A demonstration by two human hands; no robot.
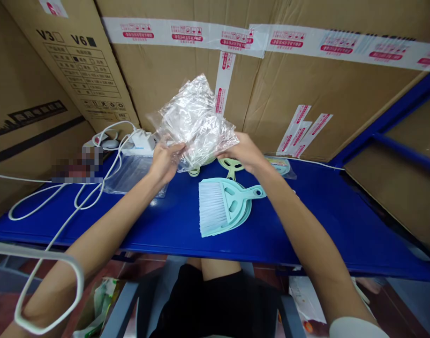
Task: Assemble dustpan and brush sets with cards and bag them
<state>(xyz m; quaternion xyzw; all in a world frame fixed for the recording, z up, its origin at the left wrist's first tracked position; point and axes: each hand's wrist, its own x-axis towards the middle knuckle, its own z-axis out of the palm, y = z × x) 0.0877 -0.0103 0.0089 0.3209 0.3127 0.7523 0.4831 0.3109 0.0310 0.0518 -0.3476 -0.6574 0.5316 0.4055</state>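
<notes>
Both hands hold up a crinkled bundle of clear plastic bags (197,119) above the back of the blue table. My left hand (164,159) grips its lower left side, thumb on top. At the lower right edge, my right hand (243,152) has its fingers closed on the plastic, partly hidden behind it. Below lies a light teal mini brush (232,202) on a matching dustpan (218,231), bristles to the left. Behind them, a pale green handled piece (230,165) is partly covered by the bundle.
Flat clear bags (130,176) lie at left on the blue table (179,234), beside white cables (95,188) and a white power strip (139,143). A packaged teal item (281,166) sits at back right. Large cardboard boxes (186,65) stand behind.
</notes>
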